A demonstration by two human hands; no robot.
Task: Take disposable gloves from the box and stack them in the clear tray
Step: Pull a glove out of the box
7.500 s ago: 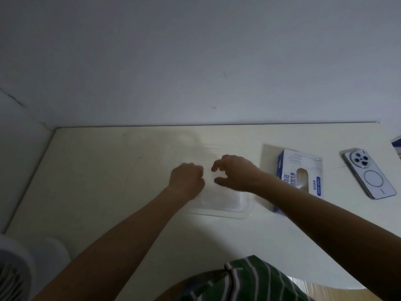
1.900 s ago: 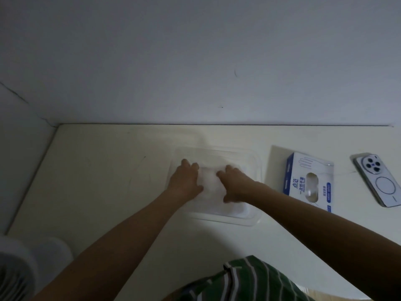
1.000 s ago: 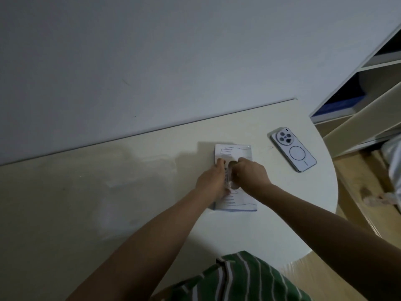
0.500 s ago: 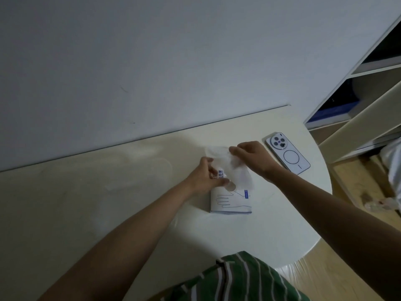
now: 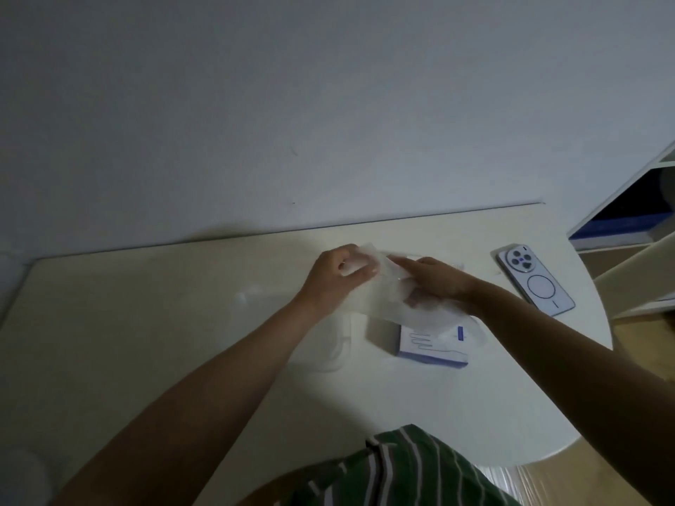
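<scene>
Tabletop (image 5: 182, 341), pale and rounded at its right end, carries everything. The clear tray (image 5: 345, 345) lies just left of the box and is faint in the dim light. Only its near right corner reads plainly, and I cannot tell what it already holds.

One thin, translucent glove (image 5: 387, 304) is stretched in the air above the box and behind it, and its loose lower end drapes over the box's top. The box (image 5: 431, 346) itself lies flat, white with blue edging and a printed hand outline.

The left hand (image 5: 338, 275), up and to the left of the box, has its fingers curled and pinches the glove's far end. The right hand (image 5: 434, 281), directly behind the box, grips the other part of the film with its index finger pointing leftward. The rest of its hold is blurred. A phone (image 5: 535, 283) rests camera-side up, to the right of the box and apart from it.

The step in hand looks like the extraction: a glove is out of the box and being spread. The next move likely calls for carrying it left of the box, over the tray, keeping it taut so the flimsy film lands flat rather than bunched.
</scene>
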